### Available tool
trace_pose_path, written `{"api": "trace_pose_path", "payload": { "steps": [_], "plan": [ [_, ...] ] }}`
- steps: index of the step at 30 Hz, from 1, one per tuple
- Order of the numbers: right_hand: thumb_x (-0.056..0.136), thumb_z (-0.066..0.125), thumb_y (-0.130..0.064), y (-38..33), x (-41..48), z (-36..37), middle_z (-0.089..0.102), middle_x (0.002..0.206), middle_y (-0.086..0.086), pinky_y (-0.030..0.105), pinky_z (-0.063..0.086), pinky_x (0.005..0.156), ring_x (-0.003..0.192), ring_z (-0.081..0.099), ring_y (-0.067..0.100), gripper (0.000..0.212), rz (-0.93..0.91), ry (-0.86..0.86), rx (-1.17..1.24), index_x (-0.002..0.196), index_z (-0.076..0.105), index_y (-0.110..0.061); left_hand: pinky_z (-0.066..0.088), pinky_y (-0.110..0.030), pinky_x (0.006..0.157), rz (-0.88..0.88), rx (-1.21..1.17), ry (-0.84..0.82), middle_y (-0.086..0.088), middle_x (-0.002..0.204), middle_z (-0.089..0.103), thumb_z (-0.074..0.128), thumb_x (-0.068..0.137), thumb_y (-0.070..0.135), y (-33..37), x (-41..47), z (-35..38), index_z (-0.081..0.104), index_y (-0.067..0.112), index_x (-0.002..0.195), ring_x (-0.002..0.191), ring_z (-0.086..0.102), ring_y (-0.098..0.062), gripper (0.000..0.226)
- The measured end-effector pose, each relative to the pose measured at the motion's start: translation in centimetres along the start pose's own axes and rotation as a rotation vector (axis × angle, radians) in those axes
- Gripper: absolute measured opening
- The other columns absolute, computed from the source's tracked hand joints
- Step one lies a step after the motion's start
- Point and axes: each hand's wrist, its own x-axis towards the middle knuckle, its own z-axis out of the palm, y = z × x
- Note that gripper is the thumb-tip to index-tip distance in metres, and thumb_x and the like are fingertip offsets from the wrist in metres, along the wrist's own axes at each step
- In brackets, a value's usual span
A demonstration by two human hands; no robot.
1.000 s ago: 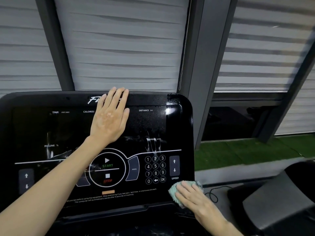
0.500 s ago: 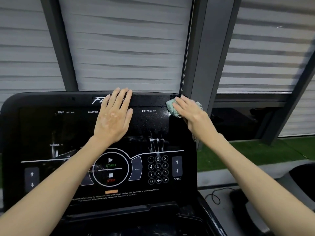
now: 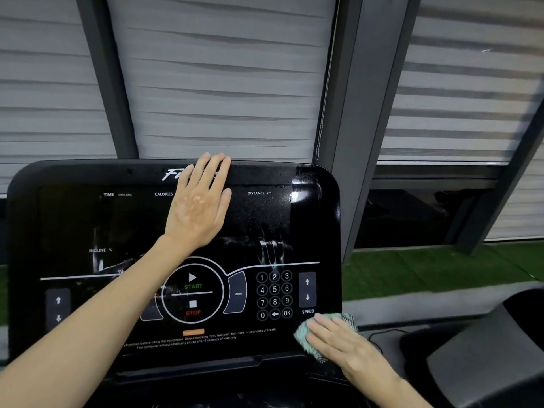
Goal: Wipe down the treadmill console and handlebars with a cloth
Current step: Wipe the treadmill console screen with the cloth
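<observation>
1. since half a second ago the right grip has carried the cloth from the upper right corner of the console down to its lower right corner; the left grip has kept its place.
2. right grip: fingers lie nearly straight over the cloth, pressing it rather than pinching it; the thumb's part cannot be told.
3. cloth: teal, bunched beneath fingers and palm, showing past the fingertips, at the console's right edge just below the speed arrows.
4. left grip: open, palm flat on the upper middle of the console, fingertips at its top rim.
5. risk: a cloth held by pressure alone may slide free or drop off the edge on a quick stroke.
6. risk: a stroke inward would cross the speed arrows, keypad and start button; firm pressure might trigger them if the machine is powered.
7. risk: the left palm probably leaves a print on the glossy panel and covers an unwiped patch.
</observation>
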Motion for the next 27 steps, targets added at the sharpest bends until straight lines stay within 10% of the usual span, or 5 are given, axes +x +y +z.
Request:
{"api": "trace_pose_path", "payload": {
  "steps": [15,27],
  "plan": [
    [0.079,0.046,0.027,9.3,20.0,-10.0,0.054,0.136,0.020,0.043,0.036,0.111,0.129,0.048,0.037,0.056,0.219,0.454,-0.141,0.128,0.058,0.003,0.023,-0.044,0.118,0.001,0.017,-0.021,-0.011,0.155,0.035,0.028,0.103,0.032,0.0,0.0,0.0,0.028,0.006,0.152,0.145,0.028,-0.030,0.055],
    [0.105,0.018,-0.005,-1.8,1.8,-0.5,0.050,0.143,0.004,0.037,0.032,0.113,0.139,0.037,0.020,0.049,-0.035,0.025,-0.015,0.131,0.059,-0.011,0.022,-0.044,0.118,0.005,0.005,-0.002,-0.010,0.155,0.035,0.030,0.103,0.032,-0.1,0.0,0.3,0.029,0.006,0.152,0.145,0.028,-0.030,0.055]
  ]
}}
